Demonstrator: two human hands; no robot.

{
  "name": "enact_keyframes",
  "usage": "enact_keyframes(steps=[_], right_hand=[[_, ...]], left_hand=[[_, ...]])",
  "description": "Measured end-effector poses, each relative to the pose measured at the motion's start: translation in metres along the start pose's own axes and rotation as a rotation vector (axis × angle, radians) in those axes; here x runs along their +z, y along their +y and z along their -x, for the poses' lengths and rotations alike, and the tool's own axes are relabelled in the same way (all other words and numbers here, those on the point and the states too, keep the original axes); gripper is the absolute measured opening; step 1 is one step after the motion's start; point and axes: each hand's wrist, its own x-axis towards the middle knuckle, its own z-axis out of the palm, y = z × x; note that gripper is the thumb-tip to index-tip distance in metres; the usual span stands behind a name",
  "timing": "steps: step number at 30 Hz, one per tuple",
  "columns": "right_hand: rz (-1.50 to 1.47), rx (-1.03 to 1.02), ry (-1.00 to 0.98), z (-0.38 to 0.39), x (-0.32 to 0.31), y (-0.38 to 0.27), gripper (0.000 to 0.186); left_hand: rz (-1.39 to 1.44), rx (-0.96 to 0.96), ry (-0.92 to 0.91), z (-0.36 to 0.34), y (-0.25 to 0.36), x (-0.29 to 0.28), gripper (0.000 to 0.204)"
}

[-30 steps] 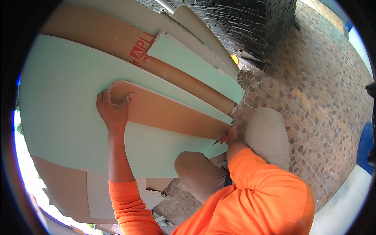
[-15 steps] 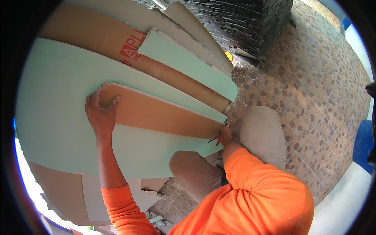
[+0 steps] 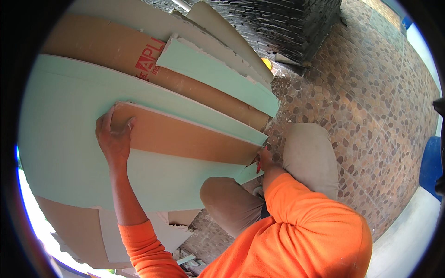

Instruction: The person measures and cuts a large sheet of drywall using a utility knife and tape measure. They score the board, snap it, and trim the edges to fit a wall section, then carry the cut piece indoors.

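A narrow strip of plasterboard (image 3: 185,139), its brown paper face toward me, lies slanted over a large pale green plasterboard sheet (image 3: 60,129). My left hand (image 3: 114,138) is closed round the strip's upper left end, with the thumb on the brown face and the fingers over the edge. At the strip's lower right end is my right hand (image 3: 264,159), closed on a small red-handled tool (image 3: 258,167). That hand and the strip's end hide most of the tool, so its kind is unclear.
Behind the sheet lean a brown-faced board (image 3: 194,85), a green offcut (image 3: 218,76) and grey boards. A dark ridged block (image 3: 278,28) stands at the back on pebble-patterned tile floor (image 3: 361,106). Scraps (image 3: 185,259) lie low left; a blue container (image 3: 431,167) is far right.
The whole view has shifted slightly, so the boards and strip appear a little farther left. Both hands keep their holds at the strip's two ends.
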Motion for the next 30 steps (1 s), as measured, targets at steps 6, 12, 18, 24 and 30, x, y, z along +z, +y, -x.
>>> enact_keyframes(steps=[6,12,18,24,30], right_hand=[[0.035,-0.003,0.021,0.018,0.008,-0.008,0.050],[0.055,-0.009,0.043,0.014,0.009,-0.008,0.050],[0.102,-0.006,0.067,0.022,0.010,-0.014,0.049],[0.127,-0.005,0.194,0.060,0.018,-0.032,0.050],[0.037,-0.244,0.352,0.050,0.029,-0.024,0.048]], left_hand=[[0.028,-0.065,-0.034,0.002,0.000,-0.002,0.059],[0.008,-0.064,-0.030,0.002,-0.001,-0.004,0.058],[0.019,-0.085,-0.030,0.004,-0.001,-0.001,0.058],[0.023,-0.067,-0.051,0.007,-0.002,-0.001,0.059],[0.068,-0.074,-0.013,0.009,0.000,0.001,0.058]])
